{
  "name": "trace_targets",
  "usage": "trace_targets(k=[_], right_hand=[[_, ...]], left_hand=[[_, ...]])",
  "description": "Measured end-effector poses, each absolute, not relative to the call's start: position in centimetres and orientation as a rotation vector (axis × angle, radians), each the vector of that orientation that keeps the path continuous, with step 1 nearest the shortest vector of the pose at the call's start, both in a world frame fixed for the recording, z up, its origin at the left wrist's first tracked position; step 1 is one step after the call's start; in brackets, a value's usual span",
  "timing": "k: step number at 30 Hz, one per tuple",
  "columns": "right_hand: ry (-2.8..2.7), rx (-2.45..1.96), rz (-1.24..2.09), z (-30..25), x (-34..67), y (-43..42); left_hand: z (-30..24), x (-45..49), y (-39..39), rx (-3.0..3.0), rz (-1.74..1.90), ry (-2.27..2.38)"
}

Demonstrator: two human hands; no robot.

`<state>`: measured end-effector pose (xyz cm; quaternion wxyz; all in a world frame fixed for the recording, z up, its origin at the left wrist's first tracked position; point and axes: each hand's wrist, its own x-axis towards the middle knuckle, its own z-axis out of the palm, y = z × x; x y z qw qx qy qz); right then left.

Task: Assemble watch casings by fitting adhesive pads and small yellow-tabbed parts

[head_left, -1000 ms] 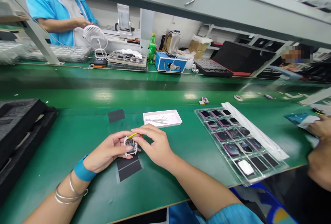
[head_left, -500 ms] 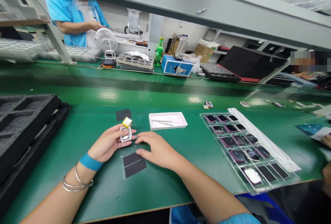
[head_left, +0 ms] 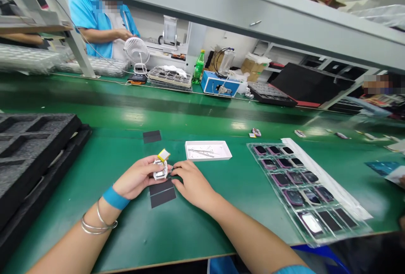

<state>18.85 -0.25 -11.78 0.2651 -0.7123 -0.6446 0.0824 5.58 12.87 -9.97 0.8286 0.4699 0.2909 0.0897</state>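
My left hand (head_left: 139, 176) is closed around a small silver watch case (head_left: 160, 170), held above the bench. A yellow-edged, silver battery (head_left: 163, 154) sticks up from the top of the case. My right hand (head_left: 193, 183) is at the case's right side, its fingers curled in and the fingertips close to the left hand's. A small dark bit shows at those fingertips, too small to name. Just below the hands lies a clear sheet with two black rectangular pieces (head_left: 163, 198). Another black piece (head_left: 152, 136) lies farther back.
A white tray (head_left: 209, 144) holding tweezers (head_left: 202, 152) and tiny parts stands behind my right hand. On the right is a clear blister tray (head_left: 305, 223) of watch parts. Black foam trays (head_left: 41, 156) fill the left. A person (head_left: 104, 29) works across the bench near a fan (head_left: 136, 49).
The view has shifted slightly. My right fingertips have come closer to the watch case, and the case now overlaps the upper edge of the black pieces. My left hand keeps its hold.
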Motion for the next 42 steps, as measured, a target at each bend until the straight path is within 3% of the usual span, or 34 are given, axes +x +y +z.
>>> trace_targets(k=[13, 20, 27, 33, 42], right_hand=[[-1.605, -1.981, 0.369, -11.7, 18.3, 0.7], [-1.757, -1.989, 0.293, -12.2, 18.4, 0.6], [-1.817, -1.799, 0.174, -10.2, 18.4, -1.1], [-1.532, -1.389, 0.077, -9.7, 18.3, -1.1], [-1.115, -1.41, 0.428, -10.5, 18.5, -0.3]], left_hand=[[-9.8, 5.5, 12.8, 1.021, 0.187, 0.629], [-10.1, 5.5, 13.0, 1.015, 0.155, 0.62], [-10.0, 5.4, 13.0, 0.988, 0.167, 0.634], [-9.9, 5.7, 12.1, 1.007, 0.216, 0.61], [-9.9, 5.8, 11.5, 1.096, 0.213, 0.631]])
